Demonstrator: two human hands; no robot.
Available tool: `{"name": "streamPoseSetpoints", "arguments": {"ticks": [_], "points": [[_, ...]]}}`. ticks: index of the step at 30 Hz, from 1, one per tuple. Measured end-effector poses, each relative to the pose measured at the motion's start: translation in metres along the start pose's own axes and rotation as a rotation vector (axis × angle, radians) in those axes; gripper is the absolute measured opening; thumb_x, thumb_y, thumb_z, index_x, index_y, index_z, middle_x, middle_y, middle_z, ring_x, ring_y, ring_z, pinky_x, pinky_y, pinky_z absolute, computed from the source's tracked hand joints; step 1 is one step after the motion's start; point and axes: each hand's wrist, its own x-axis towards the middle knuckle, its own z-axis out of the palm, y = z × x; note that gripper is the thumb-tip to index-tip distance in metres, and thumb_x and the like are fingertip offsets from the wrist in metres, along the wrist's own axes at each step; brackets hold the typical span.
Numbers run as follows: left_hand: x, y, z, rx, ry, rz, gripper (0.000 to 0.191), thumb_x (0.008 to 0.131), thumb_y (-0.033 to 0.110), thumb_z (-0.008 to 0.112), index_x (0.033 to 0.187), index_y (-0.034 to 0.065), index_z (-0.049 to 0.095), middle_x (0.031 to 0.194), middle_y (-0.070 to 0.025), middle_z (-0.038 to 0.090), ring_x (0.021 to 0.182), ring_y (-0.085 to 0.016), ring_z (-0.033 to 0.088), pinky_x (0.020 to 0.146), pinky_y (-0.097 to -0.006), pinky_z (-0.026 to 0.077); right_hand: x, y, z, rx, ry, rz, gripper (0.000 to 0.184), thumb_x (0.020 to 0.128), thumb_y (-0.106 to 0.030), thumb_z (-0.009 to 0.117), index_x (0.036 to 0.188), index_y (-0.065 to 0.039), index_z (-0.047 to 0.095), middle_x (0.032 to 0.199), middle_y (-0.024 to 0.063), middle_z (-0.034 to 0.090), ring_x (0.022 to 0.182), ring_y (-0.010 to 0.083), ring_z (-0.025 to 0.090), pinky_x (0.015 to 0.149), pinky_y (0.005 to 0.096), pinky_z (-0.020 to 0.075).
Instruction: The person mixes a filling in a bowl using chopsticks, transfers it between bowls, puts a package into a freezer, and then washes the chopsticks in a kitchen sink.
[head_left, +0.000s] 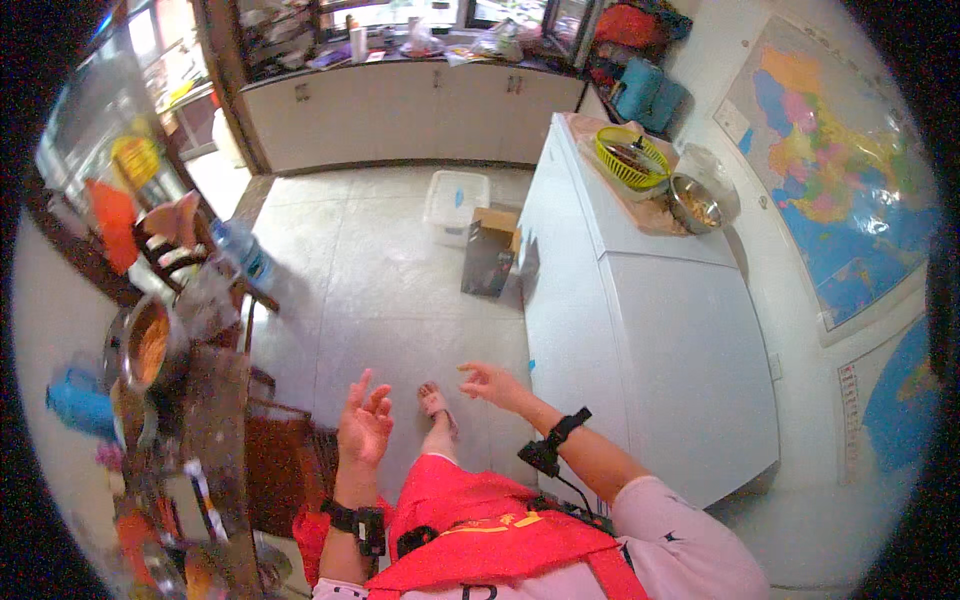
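Note:
My left hand (365, 424) is raised in front of me, palm partly up, with the fingers apart and nothing in it. Close to its left is the dark wooden table (214, 420). My right hand (491, 386) hangs above the tiled floor (390, 300), holding nothing, its index finger stretched out. A white chest freezer (675, 360) stands just to its right. Each wrist carries a black strap with a small device. Below my hands are my red apron (472, 510) and one foot (433, 401) in a sandal.
A cardboard box (487, 259) and a translucent plastic bin (457, 199) sit on the floor beside the freezer. On it are a yellow-green basket (634, 157) and a metal bowl (695, 202). A large water bottle (241, 251) stands left. Cabinets (405, 112) line the far wall.

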Motion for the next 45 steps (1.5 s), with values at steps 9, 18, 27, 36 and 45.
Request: {"name": "streamPoseSetpoints", "arguments": {"ticks": [9, 18, 27, 36, 45], "points": [[0.243, 0.128, 0.038, -0.088, 0.062, 0.053, 0.044, 0.086, 0.032, 0.051, 0.125, 0.0162, 0.041, 0.093, -0.0077, 0.06, 0.067, -0.01, 0.056, 0.051, -0.0209, 0.047, 0.208, -0.005, -0.153, -0.353, 0.197, -0.036, 0.043, 0.072, -0.021, 0.068, 0.112, -0.015, 0.055, 0.063, 0.0023, 0.053, 0.055, 0.0076, 0.048, 0.052, 0.0239, 0.0424], [0.422, 0.277, 0.072, -0.093, 0.106, 0.086, 0.045, 0.086, 0.029, 0.051, 0.127, 0.0161, 0.039, 0.099, -0.0099, 0.058, 0.073, -0.013, 0.056, 0.054, -0.0192, 0.047, 0.343, 0.069, -0.213, 0.091, 0.201, 0.508, 0.045, 0.069, -0.005, 0.069, 0.111, -0.005, 0.05, 0.069, 0.0097, 0.059, 0.054, 0.0145, 0.055, 0.045, 0.0248, 0.0438], [0.565, 0.461, 0.05, -0.262, 0.352, 0.306, 0.042, 0.083, 0.031, 0.057, 0.121, 0.0165, 0.045, 0.095, -0.0104, 0.059, 0.071, -0.015, 0.058, 0.052, -0.0208, 0.046, 0.718, 0.016, -0.263, 0.036, -0.018, 0.444, 0.027, 0.08, -0.008, 0.055, 0.105, 0.001, 0.05, 0.07, 0.0088, 0.058, 0.052, 0.0156, 0.055, 0.042, 0.0259, 0.042], [0.633, 0.583, -0.025, -0.562, 0.593, 0.599, 0.043, 0.086, 0.033, 0.052, 0.123, 0.0147, 0.042, 0.094, -0.0099, 0.06, 0.072, -0.015, 0.059, 0.051, -0.0225, 0.046, 1.169, -0.259, -0.06, -0.236, -0.381, -0.053, 0.032, 0.079, -0.017, 0.058, 0.109, -0.006, 0.053, 0.073, 0.0043, 0.06, 0.064, 0.0128, 0.057, 0.059, 0.0263, 0.0458], [0.808, 0.85, -0.063, -0.549, 0.506, 0.655, 0.041, 0.086, 0.034, 0.051, 0.122, 0.0172, 0.043, 0.099, -0.0109, 0.057, 0.076, -0.017, 0.057, 0.055, -0.0217, 0.046, 1.368, -0.385, 0.102, -0.292, -0.822, 0.022, 0.037, 0.083, -0.018, 0.056, 0.118, -0.01, 0.047, 0.083, 0.0029, 0.06, 0.07, 0.0093, 0.056, 0.061, 0.0225, 0.0435]]}}
